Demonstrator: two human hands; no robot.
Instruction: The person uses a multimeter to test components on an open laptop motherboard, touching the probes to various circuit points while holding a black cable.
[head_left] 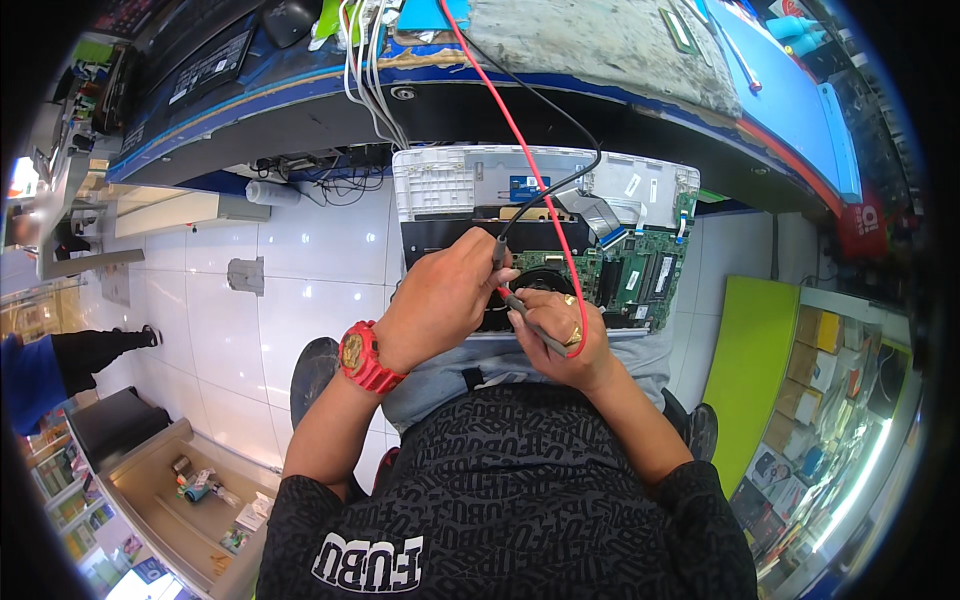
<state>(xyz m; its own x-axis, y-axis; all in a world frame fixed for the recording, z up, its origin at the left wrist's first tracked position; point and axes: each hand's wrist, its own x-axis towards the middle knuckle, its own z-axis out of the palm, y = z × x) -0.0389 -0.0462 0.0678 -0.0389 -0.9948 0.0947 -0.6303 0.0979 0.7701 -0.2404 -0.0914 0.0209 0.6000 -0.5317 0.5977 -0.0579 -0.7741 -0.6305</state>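
An opened laptop base point(440, 180) lies across my lap, its green circuit board point(630, 280) and grey ribbon cable point(600, 208) exposed. My left hand point(450, 290) is closed round a black test probe point(500, 248), held upright over the middle of the board. Just right of it, my right hand point(570, 340) grips a red-and-grey test probe point(535, 318), tilted toward the left hand. The probe tips meet near the black fan area and are hidden behind my fingers. A red lead point(525, 150) and a black lead point(580, 135) run up from the probes past the bench edge.
A cluttered bench point(590, 40) with white cables and a blue mat point(780, 130) crosses ahead. At the left are a drawer point(150, 480) and another person's leg point(100, 350) on the tiled floor. A green panel point(740, 370) and display case point(840, 420) stand at the right.
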